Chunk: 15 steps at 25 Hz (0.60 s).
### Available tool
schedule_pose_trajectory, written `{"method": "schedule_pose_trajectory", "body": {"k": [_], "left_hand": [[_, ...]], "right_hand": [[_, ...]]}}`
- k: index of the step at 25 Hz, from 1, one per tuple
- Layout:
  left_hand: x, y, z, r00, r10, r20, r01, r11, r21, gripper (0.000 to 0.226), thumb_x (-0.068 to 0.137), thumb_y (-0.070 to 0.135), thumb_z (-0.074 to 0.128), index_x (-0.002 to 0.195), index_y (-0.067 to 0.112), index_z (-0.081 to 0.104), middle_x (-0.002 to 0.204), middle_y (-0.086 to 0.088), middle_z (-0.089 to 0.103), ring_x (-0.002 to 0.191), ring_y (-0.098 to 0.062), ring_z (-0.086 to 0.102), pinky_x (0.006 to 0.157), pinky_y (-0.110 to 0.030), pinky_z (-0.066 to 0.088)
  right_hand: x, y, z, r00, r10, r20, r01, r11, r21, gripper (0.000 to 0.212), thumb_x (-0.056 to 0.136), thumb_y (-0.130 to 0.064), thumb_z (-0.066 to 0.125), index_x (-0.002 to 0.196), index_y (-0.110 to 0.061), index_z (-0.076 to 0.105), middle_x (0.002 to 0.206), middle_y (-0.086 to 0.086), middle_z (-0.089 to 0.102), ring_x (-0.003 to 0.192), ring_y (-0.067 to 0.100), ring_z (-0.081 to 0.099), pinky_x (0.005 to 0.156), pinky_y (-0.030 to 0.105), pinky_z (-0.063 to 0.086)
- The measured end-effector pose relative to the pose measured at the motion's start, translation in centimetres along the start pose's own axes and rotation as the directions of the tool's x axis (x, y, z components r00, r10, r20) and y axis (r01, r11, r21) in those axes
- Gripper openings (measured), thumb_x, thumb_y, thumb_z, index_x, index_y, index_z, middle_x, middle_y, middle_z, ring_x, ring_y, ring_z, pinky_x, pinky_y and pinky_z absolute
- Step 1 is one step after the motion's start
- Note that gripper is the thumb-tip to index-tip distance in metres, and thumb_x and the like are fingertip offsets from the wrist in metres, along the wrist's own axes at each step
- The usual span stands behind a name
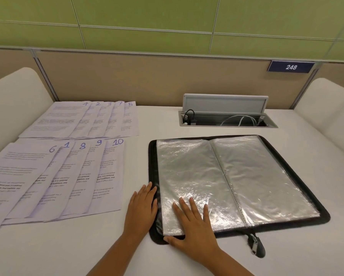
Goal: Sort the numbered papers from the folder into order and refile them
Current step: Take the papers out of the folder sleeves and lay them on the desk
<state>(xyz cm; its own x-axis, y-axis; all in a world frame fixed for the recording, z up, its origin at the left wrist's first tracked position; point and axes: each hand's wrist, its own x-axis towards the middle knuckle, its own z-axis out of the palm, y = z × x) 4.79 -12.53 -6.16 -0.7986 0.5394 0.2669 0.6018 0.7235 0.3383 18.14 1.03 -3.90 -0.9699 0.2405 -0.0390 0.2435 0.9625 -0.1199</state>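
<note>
Head view: a white desk (187,120) seen from above, with a beige partition behind it.
Folder: a black zip folder (238,184) lies open on the right of the desk, its clear plastic sleeves (189,170) crinkled and shiny; none of the numbered sheets shows on the two open pages.
Zip pull: a metal pull (255,247) hangs off the near edge.
Far row of papers: five overlapping sheets (83,120) on the left, hand-numbered in blue 4, 2, 3, 7, 5 from left to right.
Near row of papers: five overlapping sheets (53,180), numbered 6, 1, 8, 9, 10.
Printed text: small black type on every sheet; only scraps such as "traditions, and" can be read.
Left hand (142,208): fingers straight and relaxed, lying flat on the desk with the fingertips against the folder's left edge.
Right hand (195,226): fingers spread flat, pressing on the left sleeve page, thumb at the near corner.
Desk sign: a dark blue plate (290,66) on the partition reads "248".
Cable box: an open hatch (226,114) in the desk with black and white cables inside.
</note>
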Motion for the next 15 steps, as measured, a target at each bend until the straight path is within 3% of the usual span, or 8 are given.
{"method": "schedule_pose_trajectory", "body": {"k": [4, 8, 10, 12, 14, 15], "left_hand": [[0.0, -0.1, 0.0, 1.0, 0.001, -0.004, -0.001, 1.0, -0.011, 0.048, 0.091, 0.033, 0.032, 0.124, 0.012, 0.06, 0.129, -0.007, 0.058, 0.116, -0.025, 0.057, 0.098, -0.042, 0.034], [-0.1, -0.1, 0.0, 1.0, 0.001, 0.001, -0.001, 1.0, -0.014, 0.047, 0.091, 0.034, 0.032, 0.123, 0.012, 0.06, 0.129, -0.007, 0.058, 0.116, -0.025, 0.057, 0.098, -0.041, 0.034], [0.0, -0.1, -0.1, 1.0, -0.004, 0.003, 0.004, 1.0, -0.016, 0.047, 0.091, 0.033, 0.032, 0.122, 0.012, 0.06, 0.128, -0.007, 0.059, 0.115, -0.025, 0.058, 0.097, -0.041, 0.035], [0.0, -0.1, -0.1, 1.0, -0.007, 0.009, 0.007, 1.0, -0.025, 0.048, 0.091, 0.034, 0.032, 0.123, 0.012, 0.06, 0.128, -0.008, 0.058, 0.115, -0.026, 0.058, 0.097, -0.041, 0.034], [0.0, -0.1, -0.1, 1.0, -0.008, 0.014, 0.008, 1.0, -0.026, 0.048, 0.091, 0.034, 0.031, 0.123, 0.012, 0.06, 0.129, -0.007, 0.058, 0.116, -0.026, 0.057, 0.098, -0.041, 0.034], [0.0, -0.1, -0.1, 1.0, -0.008, 0.016, 0.008, 1.0, -0.026, 0.049, 0.091, 0.034, 0.031, 0.123, 0.012, 0.06, 0.129, -0.007, 0.058, 0.116, -0.026, 0.057, 0.098, -0.041, 0.033]], "right_hand": [[-0.2, 0.1, 0.2, 0.998, -0.03, -0.056, 0.029, 0.999, -0.018, 0.07, 0.086, -0.071, 0.027, 0.135, -0.027, 0.047, 0.141, -0.002, 0.048, 0.133, 0.024, 0.033, 0.103, 0.051, 0.016], [0.0, 0.3, 0.0, 0.999, -0.023, -0.049, 0.022, 1.0, -0.02, 0.073, 0.066, -0.055, 0.044, 0.134, -0.028, 0.044, 0.135, -0.008, 0.055, 0.128, 0.022, 0.048, 0.108, 0.046, 0.013], [0.1, 0.4, -0.3, 0.995, -0.065, -0.077, 0.066, 0.998, 0.009, 0.076, 0.06, -0.048, 0.054, 0.132, -0.028, 0.043, 0.129, -0.012, 0.059, 0.12, 0.017, 0.057, 0.11, 0.047, 0.028], [0.5, 0.7, -0.9, 0.997, -0.061, -0.052, 0.065, 0.994, 0.083, 0.086, 0.045, -0.039, 0.077, 0.127, -0.03, 0.051, 0.121, -0.014, 0.063, 0.111, 0.015, 0.062, 0.094, 0.044, 0.047], [0.8, 1.2, -1.0, 0.994, -0.029, -0.109, 0.039, 0.995, 0.095, 0.086, 0.036, -0.025, 0.086, 0.118, -0.033, 0.061, 0.114, -0.013, 0.067, 0.104, 0.013, 0.066, 0.083, 0.038, 0.054], [0.9, 1.3, -1.5, 0.99, -0.019, -0.143, 0.034, 0.994, 0.102, 0.081, 0.045, -0.018, 0.084, 0.12, -0.034, 0.06, 0.113, -0.012, 0.068, 0.103, 0.014, 0.066, 0.083, 0.035, 0.054]]}}
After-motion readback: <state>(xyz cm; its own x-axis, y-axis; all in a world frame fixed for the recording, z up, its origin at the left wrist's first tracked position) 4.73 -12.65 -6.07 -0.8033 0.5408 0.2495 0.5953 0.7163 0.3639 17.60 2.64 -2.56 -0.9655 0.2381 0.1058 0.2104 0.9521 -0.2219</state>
